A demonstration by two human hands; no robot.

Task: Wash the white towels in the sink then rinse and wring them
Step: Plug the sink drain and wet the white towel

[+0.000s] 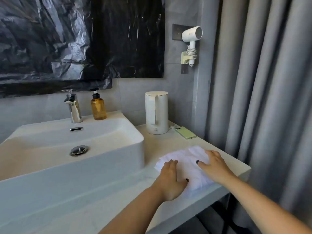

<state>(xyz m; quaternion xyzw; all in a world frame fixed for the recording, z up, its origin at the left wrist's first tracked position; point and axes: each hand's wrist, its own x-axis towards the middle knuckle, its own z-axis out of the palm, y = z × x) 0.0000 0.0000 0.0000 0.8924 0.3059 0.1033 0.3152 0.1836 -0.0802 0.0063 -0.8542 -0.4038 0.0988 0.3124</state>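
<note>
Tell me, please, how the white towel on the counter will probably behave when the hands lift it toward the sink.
The white towel lies flat and creased under the left hand and right hand, so it is probably floppy and will sag and unfold. It looks thin and dry, so likely light. On the smooth counter it may slide.

Surface and material inspection, washbasin station.

I note the white towels [185, 164] as soft cloth with a fine matt ribbed weave, lying on a smooth, pale, stone-like tabletop [168, 141] of dull sheen. The sink [118, 132] reads as glazed white ceramic, glossy. The tap [74, 107] and drain plug [79, 150] are mirror-polished metal. I record the soap bottle [98, 108] as translucent amber plastic, the kettle [156, 112] as matt white, the wall sheet [81, 39] as crinkled glossy black plastic, the curtain [261, 73] as grey matt cloth.
</note>
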